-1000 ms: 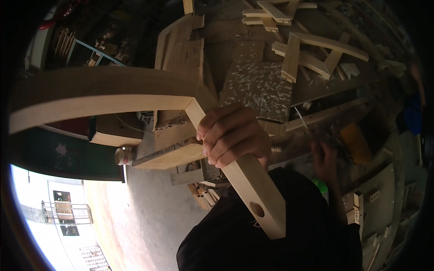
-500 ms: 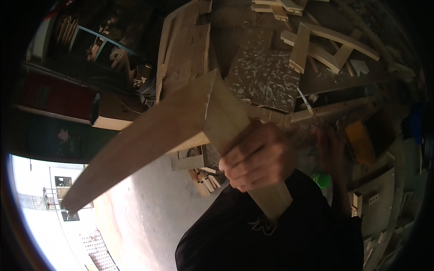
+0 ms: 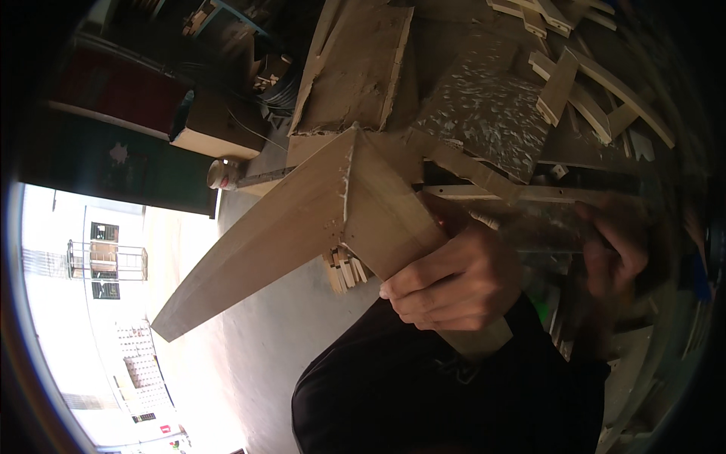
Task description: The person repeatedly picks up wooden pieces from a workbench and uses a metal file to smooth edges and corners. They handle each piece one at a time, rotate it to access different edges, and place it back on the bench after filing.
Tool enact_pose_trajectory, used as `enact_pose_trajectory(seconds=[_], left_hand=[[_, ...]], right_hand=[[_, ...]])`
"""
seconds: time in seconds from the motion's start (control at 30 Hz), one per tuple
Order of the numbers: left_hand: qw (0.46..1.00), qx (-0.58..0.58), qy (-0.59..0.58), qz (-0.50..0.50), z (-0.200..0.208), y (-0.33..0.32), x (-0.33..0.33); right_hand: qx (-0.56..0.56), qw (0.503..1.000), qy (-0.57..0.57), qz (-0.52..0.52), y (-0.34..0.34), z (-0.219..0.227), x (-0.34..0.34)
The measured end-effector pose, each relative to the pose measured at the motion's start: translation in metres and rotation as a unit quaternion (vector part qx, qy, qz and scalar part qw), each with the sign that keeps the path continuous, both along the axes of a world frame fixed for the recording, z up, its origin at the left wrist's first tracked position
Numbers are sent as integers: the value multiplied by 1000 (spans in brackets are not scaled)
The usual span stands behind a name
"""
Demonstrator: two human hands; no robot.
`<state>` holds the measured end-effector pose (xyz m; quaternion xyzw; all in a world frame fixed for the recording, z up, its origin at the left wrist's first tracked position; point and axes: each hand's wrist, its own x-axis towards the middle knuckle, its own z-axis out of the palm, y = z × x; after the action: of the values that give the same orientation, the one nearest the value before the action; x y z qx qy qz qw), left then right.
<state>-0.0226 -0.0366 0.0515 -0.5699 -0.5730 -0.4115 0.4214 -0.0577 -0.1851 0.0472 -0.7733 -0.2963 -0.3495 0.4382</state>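
Observation:
My left hand (image 3: 461, 280) is wrapped round the short arm of an angled wooden furniture part (image 3: 257, 234). Its long arm tapers down to the left. A pale, rough line, looking like glue, runs along the seam where the two arms meet. My right hand (image 3: 616, 250), smeared by motion, is closed at the right, apart from the wooden part. Its fingers look pinched round a slim pale tool (image 3: 485, 220) whose end points left behind my left hand; the rest is blurred, so its exact kind does not show.
Beyond lie a rough-edged wooden board (image 3: 355, 68) and a white-spattered panel (image 3: 484, 106). Joined wooden frames (image 3: 582, 83) are piled at the far right. Wood strips (image 3: 344, 271) stand on the floor. At the left, a dark green panel (image 3: 113, 163) borders a bright opening.
The view has shifted, and the surroundings sit further right or higher. My right hand has moved right. The slim tool, which pointed up and away before, now points left.

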Motion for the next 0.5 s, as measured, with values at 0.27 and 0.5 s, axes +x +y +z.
enact_pose_trajectory(seconds=[0.27, 0.5], left_hand=[[1000, 22, -4, 20, -10, 9, -2], [1000, 12, -5, 26, -13, 12, 0]], right_hand=[[-95, 980, -25, 174, 18, 47, 46], [-129, 970, 40, 202, 36, 57, 50]])
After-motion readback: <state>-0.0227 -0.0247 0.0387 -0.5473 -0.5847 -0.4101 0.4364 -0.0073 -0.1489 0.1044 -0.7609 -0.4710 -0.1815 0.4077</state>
